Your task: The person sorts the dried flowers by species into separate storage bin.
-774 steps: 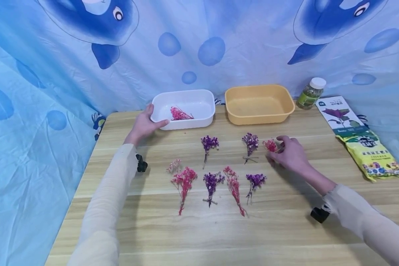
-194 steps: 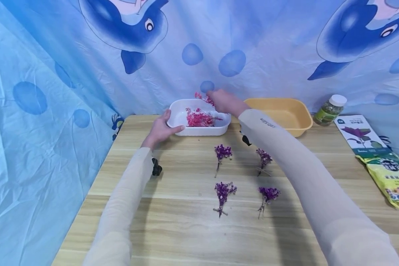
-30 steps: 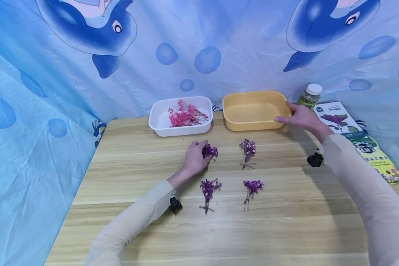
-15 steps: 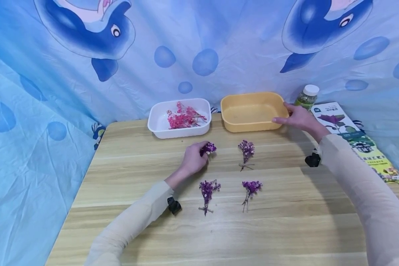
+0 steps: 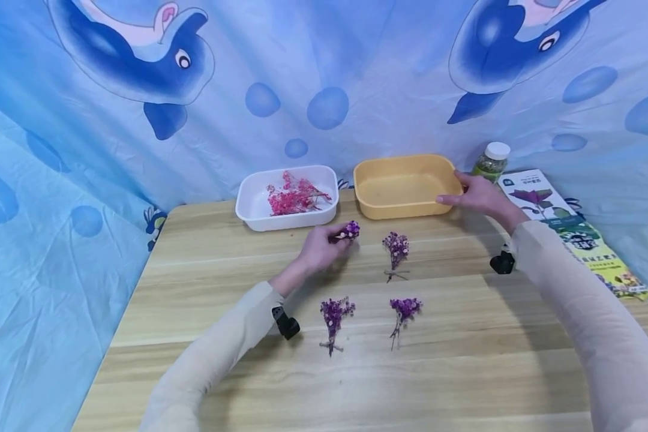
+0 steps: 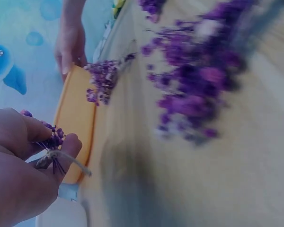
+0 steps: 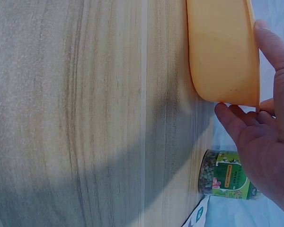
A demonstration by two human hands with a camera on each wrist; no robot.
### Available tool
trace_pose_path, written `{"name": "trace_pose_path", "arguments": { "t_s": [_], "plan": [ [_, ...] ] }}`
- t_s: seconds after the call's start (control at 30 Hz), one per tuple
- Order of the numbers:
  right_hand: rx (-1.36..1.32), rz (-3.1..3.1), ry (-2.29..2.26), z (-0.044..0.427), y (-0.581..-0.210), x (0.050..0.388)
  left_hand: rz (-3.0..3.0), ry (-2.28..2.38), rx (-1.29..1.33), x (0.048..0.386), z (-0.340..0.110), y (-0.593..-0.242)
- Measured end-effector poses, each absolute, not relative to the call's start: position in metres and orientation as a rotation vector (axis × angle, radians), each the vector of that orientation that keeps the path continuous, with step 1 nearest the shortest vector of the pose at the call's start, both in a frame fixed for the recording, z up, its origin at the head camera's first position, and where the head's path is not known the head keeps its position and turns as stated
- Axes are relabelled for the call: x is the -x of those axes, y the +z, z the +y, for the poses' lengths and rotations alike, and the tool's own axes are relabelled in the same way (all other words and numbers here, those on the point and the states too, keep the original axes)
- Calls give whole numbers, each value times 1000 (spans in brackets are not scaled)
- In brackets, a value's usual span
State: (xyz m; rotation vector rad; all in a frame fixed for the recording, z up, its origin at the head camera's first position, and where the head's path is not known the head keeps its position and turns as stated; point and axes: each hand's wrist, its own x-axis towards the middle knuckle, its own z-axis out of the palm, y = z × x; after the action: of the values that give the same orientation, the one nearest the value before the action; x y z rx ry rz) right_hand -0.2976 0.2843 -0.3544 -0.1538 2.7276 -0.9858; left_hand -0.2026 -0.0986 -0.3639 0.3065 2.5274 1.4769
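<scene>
My left hand (image 5: 321, 248) pinches a small purple flower bunch (image 5: 350, 230) above the table, below the gap between the two tubs; in the left wrist view its twine-tied stems (image 6: 52, 156) lie between thumb and fingers. My right hand (image 5: 483, 195) grips the right end of the yellow tub (image 5: 405, 211), thumb on the rim and fingers against the outside in the right wrist view. That tub holds nothing. Three purple bunches lie on the table: one (image 5: 396, 249) below the yellow tub, two nearer the front, at left (image 5: 333, 318) and right (image 5: 405, 309).
A white tub (image 5: 286, 222) at the back left holds pink flowers (image 5: 297, 195). Behind my right hand stands a white-capped jar (image 5: 491, 162). A plant-picture packet (image 5: 534, 195) and a yellow bag (image 5: 599, 261) lie at the right. A blue curtain (image 5: 205, 138) hangs behind the table.
Pink bunches once on the table now lie in the white tub. My left hand has lifted a purple bunch and moved slightly right; my right hand stays on the yellow tub.
</scene>
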Motion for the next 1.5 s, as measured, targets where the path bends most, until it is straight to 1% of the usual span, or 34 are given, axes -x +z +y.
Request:
{"name": "trace_pose_path", "arguments": {
  "t_s": [0.2, 0.43, 0.63, 1.1, 1.23, 1.5],
  "plan": [
    [141, 2726, -980, 286, -358, 295, 2450, 1534, -303, 220, -83, -353],
    [137, 2740, -966, 283, -358, 296, 2113, 1814, -268, 244, -69, -340],
    [142, 2766, -962, 284, -356, 300, 2036, 1893, -281, 266, -54, -329],
    [171, 2763, -980, 282, -354, 298, 2158, 1781, -207, 312, -16, -313],
    [171, 2772, -980, 282, -352, 300, 2200, 1758, -228, 324, -5, -309],
    [137, 2748, -999, 284, -356, 300, 2230, 1670, -246, 338, 8, -311]
  ]
}}
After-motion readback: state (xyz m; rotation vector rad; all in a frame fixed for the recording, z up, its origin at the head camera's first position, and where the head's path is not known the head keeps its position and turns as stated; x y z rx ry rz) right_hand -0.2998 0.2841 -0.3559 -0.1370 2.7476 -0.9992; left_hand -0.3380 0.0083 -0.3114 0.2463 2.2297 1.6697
